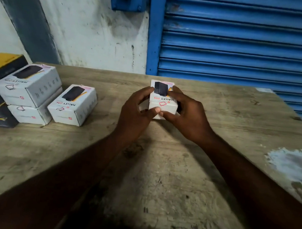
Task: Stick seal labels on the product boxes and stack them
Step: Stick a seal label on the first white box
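Bench [158,180] wood leads to the left hand [137,111] and right hand [189,114] gripping the product box [163,104] mid-bench, fingers [174,93] clamped on its sides, thumbs meeting on the near flap. Press the seal label flat there, box steady. Far left sit 3 boxes [37,91], 2 stacked.

Shop storeroom: blue roller shutter [245,40], scuffed wall [92,29], stacked product boxes [27,92].
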A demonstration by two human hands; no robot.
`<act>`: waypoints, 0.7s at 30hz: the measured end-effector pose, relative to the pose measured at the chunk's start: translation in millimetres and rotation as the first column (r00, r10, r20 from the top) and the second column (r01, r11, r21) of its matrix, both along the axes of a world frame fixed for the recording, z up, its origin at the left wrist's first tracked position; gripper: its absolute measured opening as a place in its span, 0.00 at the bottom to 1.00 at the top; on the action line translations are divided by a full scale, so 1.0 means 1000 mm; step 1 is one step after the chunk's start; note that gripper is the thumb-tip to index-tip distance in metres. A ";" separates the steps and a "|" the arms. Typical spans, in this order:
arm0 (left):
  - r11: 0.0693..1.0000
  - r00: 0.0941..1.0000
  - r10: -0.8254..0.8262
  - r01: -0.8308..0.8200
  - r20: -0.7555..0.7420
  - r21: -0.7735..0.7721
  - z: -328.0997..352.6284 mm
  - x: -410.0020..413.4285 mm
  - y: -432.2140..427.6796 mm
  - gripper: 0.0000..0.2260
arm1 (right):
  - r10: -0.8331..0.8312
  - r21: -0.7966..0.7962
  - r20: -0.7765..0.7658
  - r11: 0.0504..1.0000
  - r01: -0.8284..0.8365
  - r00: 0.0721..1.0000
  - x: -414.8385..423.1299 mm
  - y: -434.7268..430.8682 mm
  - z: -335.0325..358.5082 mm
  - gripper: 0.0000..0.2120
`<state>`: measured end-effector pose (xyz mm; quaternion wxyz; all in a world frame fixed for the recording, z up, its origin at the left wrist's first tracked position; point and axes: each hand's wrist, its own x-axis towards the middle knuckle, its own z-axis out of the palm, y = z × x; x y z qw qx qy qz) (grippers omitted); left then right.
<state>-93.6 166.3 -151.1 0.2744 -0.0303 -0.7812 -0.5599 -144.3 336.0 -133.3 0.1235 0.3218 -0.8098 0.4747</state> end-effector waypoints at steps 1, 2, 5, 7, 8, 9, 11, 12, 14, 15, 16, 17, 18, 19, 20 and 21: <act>1.000 1.000 0.022 -0.022 -0.007 -0.002 -0.002 0.003 0.002 0.25 | 0.002 -0.027 0.009 1.000 -0.002 1.000 0.004 0.000 0.000 0.27; 0.999 0.999 0.044 -0.044 -0.016 0.001 -0.004 0.005 0.004 0.26 | 0.003 -0.064 0.024 0.998 -0.001 1.000 0.009 -0.001 -0.001 0.26; 0.997 0.996 0.073 -0.072 -0.055 0.019 -0.008 0.009 0.010 0.27 | -0.023 -0.140 0.031 0.990 0.027 0.999 0.016 -0.003 -0.005 0.27; 0.997 0.995 0.077 -0.075 -0.066 0.029 -0.007 0.010 0.012 0.25 | -0.036 -0.164 0.025 0.986 0.039 0.999 0.017 -0.003 -0.006 0.26; 0.997 0.994 0.078 -0.076 -0.071 0.031 -0.006 0.010 0.011 0.25 | -0.030 -0.184 0.027 0.982 0.035 0.999 0.017 -0.003 -0.006 0.26; 0.997 0.994 0.075 -0.073 -0.079 0.035 -0.006 0.011 0.011 0.24 | -0.018 -0.214 0.035 0.977 0.025 0.999 0.016 -0.002 -0.006 0.25; 0.997 0.992 0.070 -0.066 -0.108 0.040 -0.005 0.012 0.009 0.22 | -0.001 -0.273 0.038 0.962 0.012 0.999 0.017 -0.001 -0.004 0.23; 0.997 0.990 0.067 -0.063 -0.123 0.041 -0.003 0.013 0.009 0.21 | -0.006 -0.287 0.031 0.958 0.015 1.000 0.018 0.000 -0.003 0.23; 0.998 0.986 0.067 -0.063 -0.151 0.030 0.001 0.015 0.009 0.20 | -0.017 -0.294 0.002 0.956 0.017 1.000 0.019 0.002 -0.001 0.23; 0.998 0.983 0.065 -0.064 -0.169 0.016 0.002 0.016 0.009 0.20 | -0.025 -0.290 -0.024 0.957 0.017 0.999 0.021 0.003 0.000 0.23; 0.998 0.980 0.058 -0.060 -0.189 -0.005 0.004 0.017 0.008 0.20 | -0.029 -0.282 -0.050 0.959 0.013 0.998 0.022 0.004 -0.001 0.23; 0.998 0.978 0.049 -0.057 -0.202 -0.034 0.005 0.018 0.007 0.19 | -0.032 -0.271 -0.068 0.963 0.012 0.997 0.022 0.006 -0.002 0.23; 0.996 0.976 0.040 -0.056 -0.212 -0.071 0.006 0.019 0.006 0.18 | -0.032 -0.256 -0.081 0.967 0.010 0.996 0.022 0.008 -0.003 0.22; 0.992 0.976 0.031 -0.055 -0.217 -0.109 0.007 0.019 0.005 0.17 | -0.033 -0.241 -0.091 0.971 0.010 0.995 0.022 0.009 -0.004 0.22; 0.988 0.976 0.022 -0.054 -0.219 -0.143 0.007 0.019 0.003 0.16 | -0.025 -0.232 -0.097 0.973 0.002 0.995 0.021 0.011 -0.006 0.22; 0.985 0.976 0.015 -0.051 -0.218 -0.162 0.007 0.019 0.002 0.15 | -0.017 -0.230 -0.097 0.973 -0.006 0.995 0.020 0.012 -0.007 0.21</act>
